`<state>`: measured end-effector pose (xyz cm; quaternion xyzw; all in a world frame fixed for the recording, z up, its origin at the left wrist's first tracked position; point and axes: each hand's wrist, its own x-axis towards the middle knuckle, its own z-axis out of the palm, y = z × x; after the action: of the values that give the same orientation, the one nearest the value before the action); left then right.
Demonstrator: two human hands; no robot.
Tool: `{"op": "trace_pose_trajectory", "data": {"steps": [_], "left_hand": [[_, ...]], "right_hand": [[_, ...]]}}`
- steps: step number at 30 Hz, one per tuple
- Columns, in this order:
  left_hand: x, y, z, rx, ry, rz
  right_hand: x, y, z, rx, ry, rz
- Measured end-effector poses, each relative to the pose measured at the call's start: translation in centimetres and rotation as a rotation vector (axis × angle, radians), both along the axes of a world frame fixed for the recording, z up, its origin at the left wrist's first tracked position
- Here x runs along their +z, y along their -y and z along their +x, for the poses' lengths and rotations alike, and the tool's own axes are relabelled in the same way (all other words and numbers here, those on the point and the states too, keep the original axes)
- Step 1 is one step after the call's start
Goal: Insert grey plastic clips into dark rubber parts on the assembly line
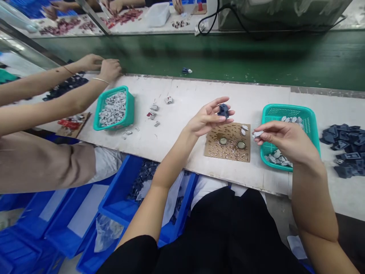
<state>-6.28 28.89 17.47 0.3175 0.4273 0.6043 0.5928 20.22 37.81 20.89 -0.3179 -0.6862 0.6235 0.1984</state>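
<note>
My left hand (209, 117) grips a dark blue plastic part (224, 110) between thumb and fingers, raised above the far edge of a brown board. That board (212, 150) is spotted with shiny droplets and bears two round metal pieces (241, 145) and a couple of small white parts (243, 132). Pinched in my right hand (281, 137) is a small light grey plastic piece (257, 134), over the left rim of a green basket (315, 133). More light grey pieces (278, 158) lie in this basket, partly hidden by my right hand.
Dark blue parts (346, 142) are heaped at the right. Leftward stand another green basket (129, 110) of grey pieces and scattered bits (154, 107). A co-worker's arms (82, 102) reach in from the left. Blue bins (114, 205) sit below the table; a green conveyor belt (159, 57) runs behind.
</note>
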Motion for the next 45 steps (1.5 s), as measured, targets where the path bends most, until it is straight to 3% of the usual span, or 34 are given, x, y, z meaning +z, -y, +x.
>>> {"op": "trace_pose_trajectory", "data": {"steps": [3,6,9,15,21,26,30,35,41,45], "left_hand": [[-2.4,-1.9,0.3,-0.045,0.103,-0.004],[-4.5,-1.6,0.3,-0.097,0.171,-0.031],[-5.3,-1.1,0.5,-0.113,0.200,-0.030],[-4.6,-1.4,1.5,-0.119,0.192,-0.080],[-2.9,-1.8,1.5,-0.007,0.181,-0.093],[-0.9,-1.5,0.8,0.099,0.213,-0.122],[-1.0,-1.4,0.6,0.079,0.303,-0.066],[-2.0,-1.3,1.0,0.037,0.288,-0.038],[-2.2,-1.3,1.4,-0.001,0.221,-0.091],[-2.4,-1.3,1.4,-0.045,0.307,0.022]], "right_hand": [[0.0,0.5,-0.2,0.006,0.085,0.099],[-0.4,0.9,-0.2,-0.009,0.170,0.198],[-0.7,1.4,-0.3,-0.011,0.292,0.384],[-0.9,2.5,-0.9,-0.019,0.420,0.823],[-1.6,2.8,-1.4,0.137,0.625,0.940],[-2.2,2.8,-1.8,0.209,0.522,1.117],[-2.8,2.5,-2.0,0.206,0.415,1.230],[-3.2,2.3,-2.1,0.205,0.380,1.260],[-3.1,2.4,-2.3,0.213,0.386,1.264],[-3.2,2.4,-2.3,0.208,0.404,1.271]]}}
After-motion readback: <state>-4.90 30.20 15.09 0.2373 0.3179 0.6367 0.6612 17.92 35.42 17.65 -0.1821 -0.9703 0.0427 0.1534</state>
